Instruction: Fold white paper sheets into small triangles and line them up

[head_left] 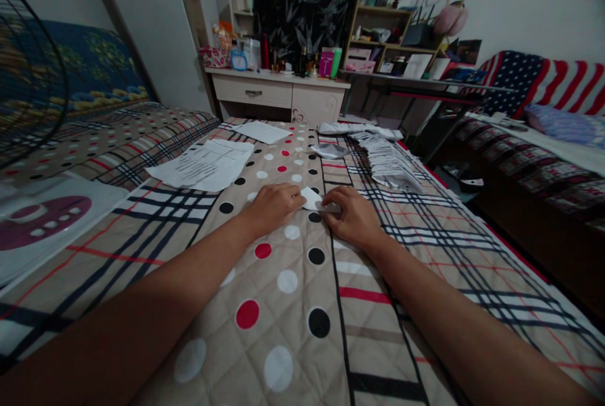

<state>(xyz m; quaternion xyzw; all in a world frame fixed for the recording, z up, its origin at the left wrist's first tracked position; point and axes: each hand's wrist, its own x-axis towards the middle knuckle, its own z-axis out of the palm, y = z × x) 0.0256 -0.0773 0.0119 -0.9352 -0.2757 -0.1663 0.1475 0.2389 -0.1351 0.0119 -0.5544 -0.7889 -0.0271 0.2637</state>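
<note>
A small white piece of folded paper (312, 198) lies low over the quilted bedspread, between my two hands. My left hand (276, 205) has its fingers closed on the paper's left edge. From the other side, my right hand (350, 214) pinches the right end between thumb and fingers. Just beyond them rests a loose folded paper (331, 151). To its right a long row of folded papers (390, 163) stands packed together, with more flat paper bundles (357, 130) behind it.
Printed sheets (208, 165) and another white sheet (262, 132) lie at the left. A white bag with a purple print (47, 220) sits at the near left, below a wire fan guard (35, 72). A white dresser (274, 92) stands beyond the bed; a dark gap runs along the right.
</note>
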